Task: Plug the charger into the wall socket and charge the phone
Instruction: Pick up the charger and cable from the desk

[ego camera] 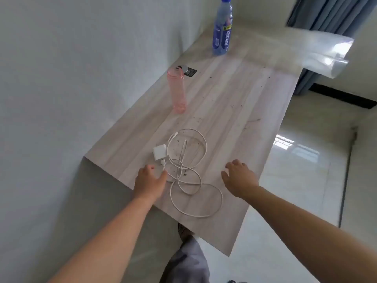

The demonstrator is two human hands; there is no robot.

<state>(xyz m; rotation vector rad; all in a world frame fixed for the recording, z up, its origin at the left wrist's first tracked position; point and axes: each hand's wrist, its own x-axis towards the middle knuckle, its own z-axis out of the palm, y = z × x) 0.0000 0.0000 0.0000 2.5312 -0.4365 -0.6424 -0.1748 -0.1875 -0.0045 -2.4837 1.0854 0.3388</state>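
Observation:
A white charger block [158,152] lies on the pale wood-grain table [234,103], its white cable [189,170] coiled in loose loops to the right and toward me. My left hand [148,181] hovers just below the block, fingers apart, thumb near the cable's plug end, holding nothing. My right hand [239,177] is spread open above the table, to the right of the cable loops. No phone or wall socket shows clearly; a small dark item [189,72] with a round silver piece lies behind the pink bottle.
A tall pink bottle [177,89] stands behind the cable near the wall. A blue drink bottle [222,27] stands at the far end, beside a curled clear plastic sheet [326,52]. The white wall runs along the left; shiny floor lies to the right.

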